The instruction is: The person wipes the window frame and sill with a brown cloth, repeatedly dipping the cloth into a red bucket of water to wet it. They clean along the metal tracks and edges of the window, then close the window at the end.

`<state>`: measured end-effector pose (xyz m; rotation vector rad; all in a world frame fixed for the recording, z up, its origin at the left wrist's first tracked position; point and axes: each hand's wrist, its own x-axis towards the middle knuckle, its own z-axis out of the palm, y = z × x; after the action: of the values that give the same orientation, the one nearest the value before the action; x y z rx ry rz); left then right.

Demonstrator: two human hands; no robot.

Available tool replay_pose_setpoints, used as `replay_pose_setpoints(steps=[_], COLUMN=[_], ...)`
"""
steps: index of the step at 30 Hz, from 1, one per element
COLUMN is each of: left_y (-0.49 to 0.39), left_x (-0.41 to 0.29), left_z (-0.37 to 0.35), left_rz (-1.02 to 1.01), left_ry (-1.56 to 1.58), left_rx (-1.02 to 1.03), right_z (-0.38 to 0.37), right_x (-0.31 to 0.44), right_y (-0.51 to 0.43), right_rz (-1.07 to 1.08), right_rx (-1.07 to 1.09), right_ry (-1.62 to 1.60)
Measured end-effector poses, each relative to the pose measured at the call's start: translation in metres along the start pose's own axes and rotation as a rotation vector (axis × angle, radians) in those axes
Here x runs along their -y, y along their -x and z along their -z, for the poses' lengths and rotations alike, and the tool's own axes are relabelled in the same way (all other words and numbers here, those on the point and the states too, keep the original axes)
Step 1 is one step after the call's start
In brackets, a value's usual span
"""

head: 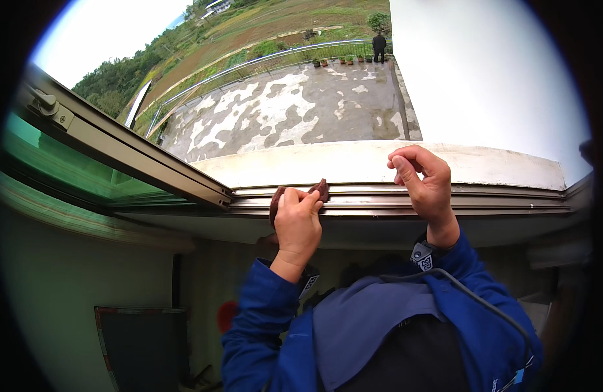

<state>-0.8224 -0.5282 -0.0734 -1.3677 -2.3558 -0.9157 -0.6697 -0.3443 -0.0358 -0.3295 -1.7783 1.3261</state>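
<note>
My left hand (297, 225) grips a dark reddish-brown cloth (276, 206), and a folded end of it sticks up past my fingers. That cloth rests on the metal sliding-window track (370, 201), close to the end of the sash frame. To the right, my right hand (424, 181) is raised over the track and the outer ledge. Its fingers are curled in towards the thumb, and I see nothing held in them.
At the left stands a window sash (135, 152) with greenish glass and a latch (46, 105). A pale outer ledge (331, 159) borders the track, beside a white wall (478, 73). Outside, a person (379, 47) stands by a railing (282, 53). Indoors is a red object (227, 316).
</note>
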Motion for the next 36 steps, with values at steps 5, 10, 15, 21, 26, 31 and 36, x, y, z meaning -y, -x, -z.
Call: replay_pose_setpoints(steps=[5, 10, 15, 21, 26, 31, 36], left_y=[-0.007, -0.015, -0.028, -0.038, -0.038, -0.045, -0.057], left_x=[-0.067, -0.1, -0.075, -0.016, -0.024, -0.043, -0.087], left_z=[-0.032, -0.053, -0.017, 0.052, 0.022, 0.013, -0.012], left_rz=[-0.144, -0.21, -0.016, -0.161, -0.188, -0.164, -0.181], left_ry=[0.182, 0.421, 0.823, 0.176, -0.05, -0.087, 0.03], left_rx=[0.062, 0.191, 0.282, 0.065, 0.385, 0.511, 0.61], right_z=[0.019, 0.025, 0.037, 0.116, 0.189, 0.222, 0.223], right_x=[0.002, 0.006, 0.015, 0.004, -0.016, -0.039, -0.051], right_y=[0.009, 0.012, 0.015, 0.044, 0.068, 0.079, 0.081], right_rz=[-0.026, -0.004, 0.054, 0.036, 0.05, 0.059, 0.153], right_rx=[-0.089, -0.099, -0.168, -0.352, -0.556, -0.558, -0.569], right_ry=[0.012, 0.035, 0.143, 0.518, 0.917, 0.984, 0.973])
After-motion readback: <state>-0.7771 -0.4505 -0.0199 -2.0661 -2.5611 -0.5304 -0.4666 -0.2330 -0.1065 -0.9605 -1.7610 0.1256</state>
